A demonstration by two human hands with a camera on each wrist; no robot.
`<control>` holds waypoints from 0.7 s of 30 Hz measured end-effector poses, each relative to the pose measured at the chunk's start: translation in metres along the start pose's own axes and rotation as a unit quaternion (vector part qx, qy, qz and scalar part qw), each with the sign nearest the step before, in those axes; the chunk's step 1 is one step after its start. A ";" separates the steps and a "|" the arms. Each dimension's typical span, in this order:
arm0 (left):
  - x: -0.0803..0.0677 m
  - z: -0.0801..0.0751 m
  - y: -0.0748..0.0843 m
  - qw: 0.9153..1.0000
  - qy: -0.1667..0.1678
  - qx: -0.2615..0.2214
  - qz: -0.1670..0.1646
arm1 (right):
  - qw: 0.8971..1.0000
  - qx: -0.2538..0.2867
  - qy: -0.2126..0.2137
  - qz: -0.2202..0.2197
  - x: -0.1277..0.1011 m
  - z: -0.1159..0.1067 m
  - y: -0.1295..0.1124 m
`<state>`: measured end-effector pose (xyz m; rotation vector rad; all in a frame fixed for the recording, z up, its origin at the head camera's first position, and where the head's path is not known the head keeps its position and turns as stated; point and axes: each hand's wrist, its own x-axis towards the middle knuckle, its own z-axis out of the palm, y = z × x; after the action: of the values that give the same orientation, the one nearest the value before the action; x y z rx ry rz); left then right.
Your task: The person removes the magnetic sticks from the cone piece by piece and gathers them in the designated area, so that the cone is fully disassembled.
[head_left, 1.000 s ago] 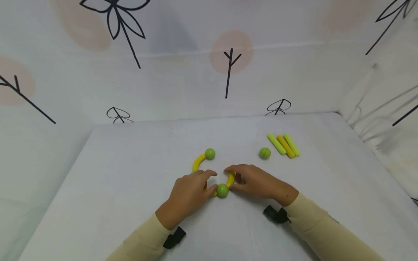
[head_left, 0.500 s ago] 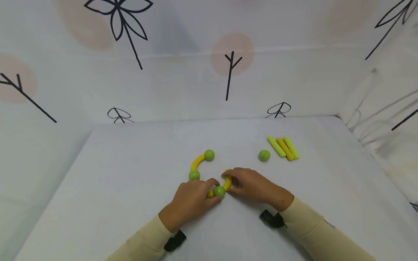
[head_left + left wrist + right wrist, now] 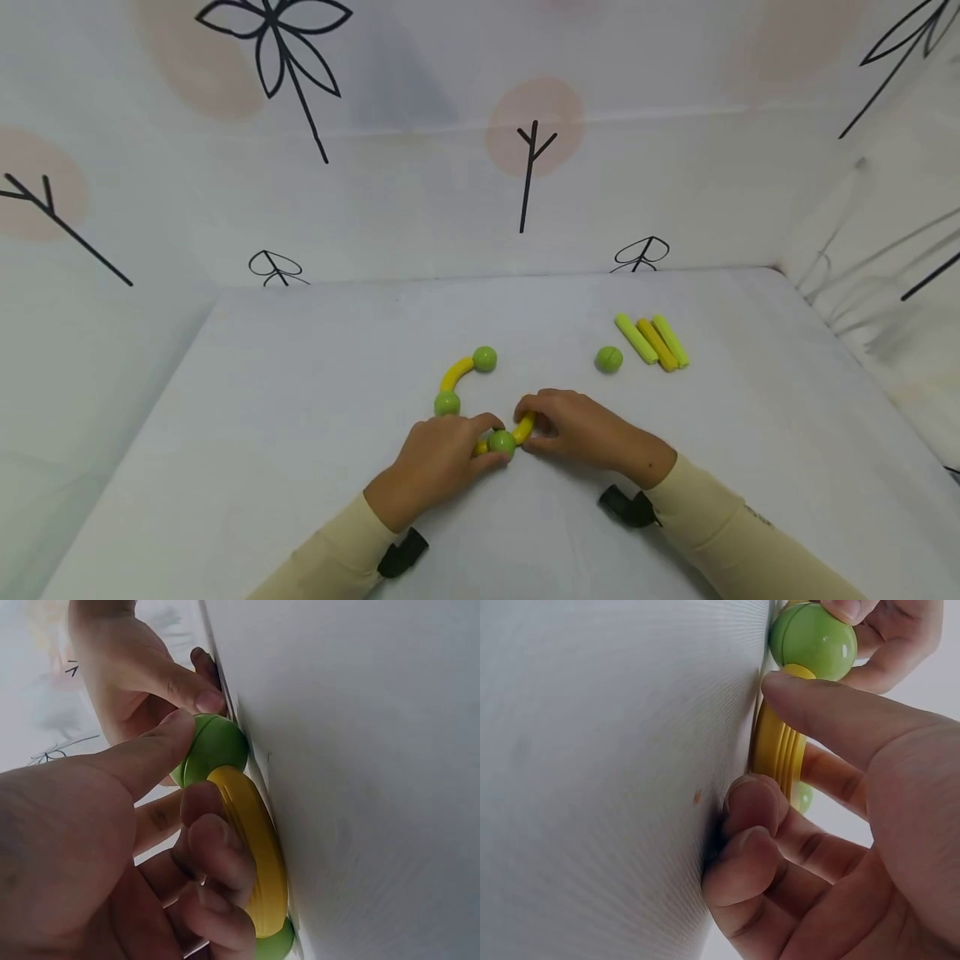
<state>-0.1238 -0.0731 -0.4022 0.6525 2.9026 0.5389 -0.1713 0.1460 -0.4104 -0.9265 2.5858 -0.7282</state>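
My left hand pinches a yellow curved piece lying flat on the white table. A green ball sits at that piece's end, with my left thumb against it. My right hand grips a second yellow curved piece on the ball's other side, and this piece touches the same green ball. Behind my left hand, a third yellow curve runs between two green balls. Both hands' fingertips rest on the table.
A loose green ball lies to the right. Beside it are three short sticks, two light green and one yellow, side by side. Patterned white walls enclose the table at the back and on both sides.
Both hands drew slightly toward me with the pieces and the ball. My left hand shifted off the far arc, uncovering the green ball at its near end. The right curved piece now lies lower.
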 end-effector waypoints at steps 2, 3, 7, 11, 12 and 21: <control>0.000 -0.001 -0.001 1.000 -0.004 -0.004 0.000 | 1.000 0.003 0.002 -0.004 0.000 0.001 0.000; 0.000 -0.001 -0.001 1.000 -0.006 -0.005 0.000 | 1.000 0.004 0.002 -0.006 0.000 0.001 0.000; 0.000 -0.003 -0.003 1.000 -0.013 -0.008 0.005 | 1.000 0.014 -0.004 -0.010 0.000 0.001 0.000; 0.001 -0.003 -0.003 1.000 -0.016 -0.006 0.007 | 1.000 0.019 -0.013 -0.014 0.000 -0.001 0.001; 0.001 -0.003 -0.003 1.000 -0.016 -0.006 0.007 | 1.000 0.018 -0.014 -0.013 0.000 -0.001 0.001; 0.002 -0.002 -0.005 1.000 -0.016 -0.012 0.004 | 1.000 0.022 -0.007 0.000 0.000 -0.003 0.004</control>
<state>-0.1281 -0.0774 -0.4022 0.6635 2.8604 0.5574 -0.1744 0.1493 -0.4100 -0.9151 2.5462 -0.7730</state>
